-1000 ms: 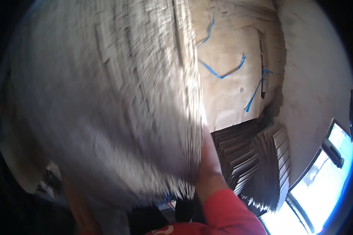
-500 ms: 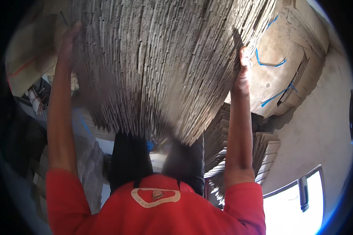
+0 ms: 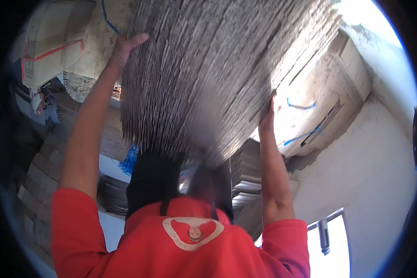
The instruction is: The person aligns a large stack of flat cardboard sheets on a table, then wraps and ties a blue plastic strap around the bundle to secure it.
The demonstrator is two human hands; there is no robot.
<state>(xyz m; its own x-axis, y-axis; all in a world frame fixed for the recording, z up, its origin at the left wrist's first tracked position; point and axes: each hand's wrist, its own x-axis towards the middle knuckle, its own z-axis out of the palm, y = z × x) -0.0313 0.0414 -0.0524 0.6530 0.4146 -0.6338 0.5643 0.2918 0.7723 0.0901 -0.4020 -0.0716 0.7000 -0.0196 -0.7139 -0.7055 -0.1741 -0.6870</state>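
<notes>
A tall, wide stack of thin grey cardboard sheets (image 3: 208, 65) fills the upper middle in front of me, its many layered edges facing me. The stack leans, and its lower edges fan out unevenly above my dark trousers. My left hand (image 3: 127, 50) grips its left side, thumb lying over the front edges and the other fingers hidden behind. Against the right side presses my right hand (image 3: 268, 118), lower down, with its fingers mostly hidden by the sheets. Both arms are stretched forward around the stack.
A pale carton with a red line (image 3: 55, 55) stands at far left. Cartons with blue straps (image 3: 317, 102) lie at right beside a pale wall (image 3: 356, 162). More sheet stacks (image 3: 248, 169) sit low right and along the left (image 3: 39, 180). Blue strands (image 3: 130, 160) hang near my legs.
The stack has tilted, its top leaning more to the right. My left hand has come rightward in the picture; my right hand sits lower and further left. The whole view has shifted too.
</notes>
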